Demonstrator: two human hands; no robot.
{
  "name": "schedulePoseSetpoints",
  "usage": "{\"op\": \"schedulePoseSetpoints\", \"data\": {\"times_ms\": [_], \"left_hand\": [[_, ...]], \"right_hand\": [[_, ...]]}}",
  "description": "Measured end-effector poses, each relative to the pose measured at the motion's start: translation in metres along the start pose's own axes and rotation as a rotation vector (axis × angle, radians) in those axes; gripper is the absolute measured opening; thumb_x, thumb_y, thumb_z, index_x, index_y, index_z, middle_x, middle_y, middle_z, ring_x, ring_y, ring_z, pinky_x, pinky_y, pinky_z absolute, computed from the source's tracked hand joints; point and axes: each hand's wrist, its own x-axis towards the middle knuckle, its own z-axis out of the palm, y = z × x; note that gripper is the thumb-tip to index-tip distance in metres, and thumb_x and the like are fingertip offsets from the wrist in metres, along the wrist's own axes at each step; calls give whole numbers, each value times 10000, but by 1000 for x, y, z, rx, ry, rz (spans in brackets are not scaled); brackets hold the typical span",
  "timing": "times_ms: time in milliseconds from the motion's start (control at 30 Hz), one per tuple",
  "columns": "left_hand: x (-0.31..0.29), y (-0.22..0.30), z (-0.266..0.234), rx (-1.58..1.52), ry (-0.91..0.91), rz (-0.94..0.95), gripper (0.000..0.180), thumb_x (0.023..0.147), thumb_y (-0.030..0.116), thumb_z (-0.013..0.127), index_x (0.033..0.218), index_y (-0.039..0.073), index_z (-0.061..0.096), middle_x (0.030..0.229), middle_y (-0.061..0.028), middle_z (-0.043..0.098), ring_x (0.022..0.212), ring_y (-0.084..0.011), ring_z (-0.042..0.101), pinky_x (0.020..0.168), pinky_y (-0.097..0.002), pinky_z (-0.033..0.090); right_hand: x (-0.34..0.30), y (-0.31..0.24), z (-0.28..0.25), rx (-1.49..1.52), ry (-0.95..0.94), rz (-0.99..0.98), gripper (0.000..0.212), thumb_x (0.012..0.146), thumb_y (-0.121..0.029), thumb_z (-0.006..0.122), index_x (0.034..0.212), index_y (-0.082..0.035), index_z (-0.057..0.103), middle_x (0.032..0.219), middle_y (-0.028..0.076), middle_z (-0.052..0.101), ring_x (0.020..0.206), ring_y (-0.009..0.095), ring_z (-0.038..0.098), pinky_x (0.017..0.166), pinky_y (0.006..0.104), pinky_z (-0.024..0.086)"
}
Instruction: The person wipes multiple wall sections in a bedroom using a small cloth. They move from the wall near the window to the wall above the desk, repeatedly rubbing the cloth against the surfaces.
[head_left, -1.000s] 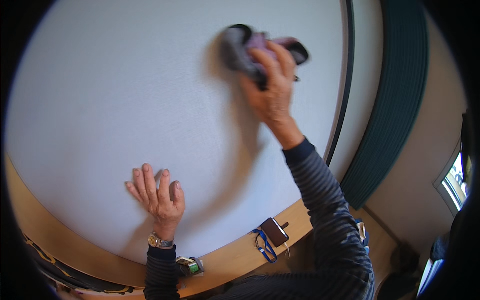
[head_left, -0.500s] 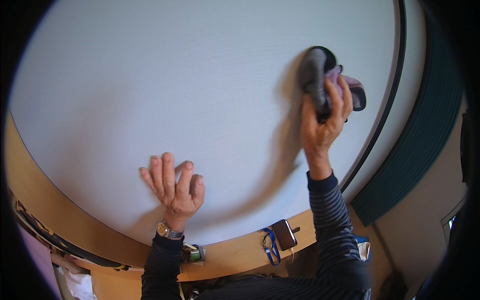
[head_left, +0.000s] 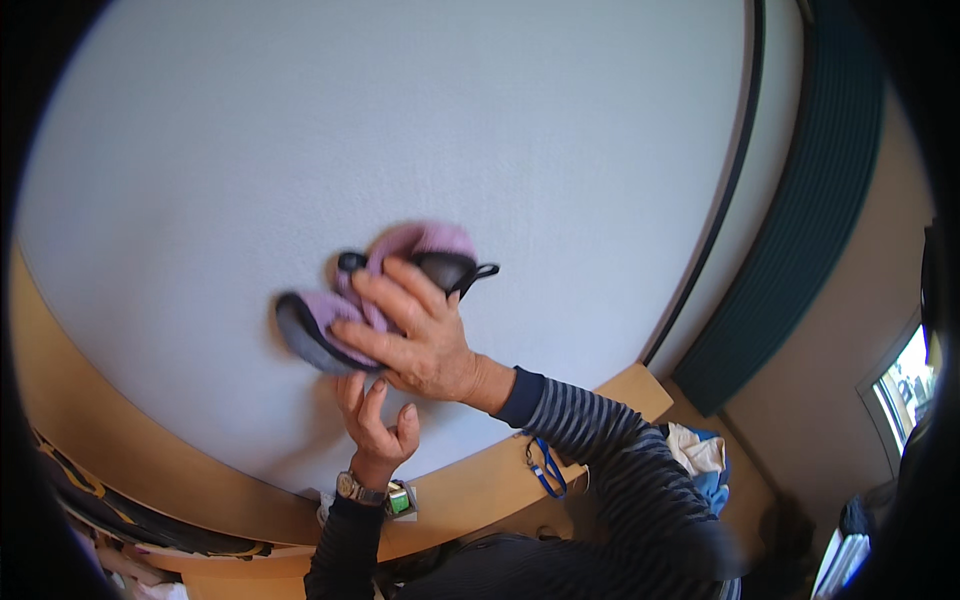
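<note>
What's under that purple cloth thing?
A white surface shows around the purple cloth, with the right hand on top. Fingers of the left hand are at its lower edge. Whatever lies directly under it is covered, so I can't tell.

I'm seeing a pale wooden ledge [head_left: 475, 497] running along the lower edge of the white surface [head_left: 560, 150]. Blue lanyard [head_left: 557, 491] is lying on it, left of the striped sleeve [head_left: 590, 415]; small green item [head_left: 399, 498] is sitting farther left, near the watch [head_left: 348, 486].
</note>
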Motion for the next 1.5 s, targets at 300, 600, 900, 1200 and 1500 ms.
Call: {"op": "schedulePoseSetpoints", "data": {"times_ms": [300,600,900,1200,1500], "left_hand": [[-5,14,-11,31,-121,77,440,1098,255,612,1470,41,520,1622,-316,498,1531,-545,452,1279,-751,249],[10,21,-8,326,28,199,449,1089,259,627,1488,70,546,1683,-291,480,1611,-499,384,1327,-721,169],[17,17,-1,473,38,215,439,1081,259,639,1490,102,597,1685,-269,506,1646,-472,346,1349,-701,119],[36,24,1,485,44,244,405,1102,274,614,1479,124,615,1686,-260,511,1654,-451,343,1365,-673,98],[33,18,-2,329,-31,241,437,1129,326,566,1518,128,581,1654,-265,548,1623,-468,393,1354,-679,99]], "right_hand": [[-103,38,-67,-142,-117,150,554,791,-58,823,1296,-284,784,1594,139,569,1481,422,525,1107,548,482],[-116,107,-176,-378,180,228,623,723,94,807,1301,-128,747,1577,227,536,1512,502,472,1257,575,402],[-148,179,-215,-456,336,387,524,1035,-47,682,1539,-87,549,1684,267,406,1566,481,419,1302,556,328],[-149,110,-136,-358,472,566,519,1072,-95,648,1573,-55,519,1689,286,372,1569,445,400,1303,551,283],[-116,5,-42,-210,474,541,580,889,-49,746,1452,-49,606,1675,295,374,1555,527,368,1283,637,278]]}}
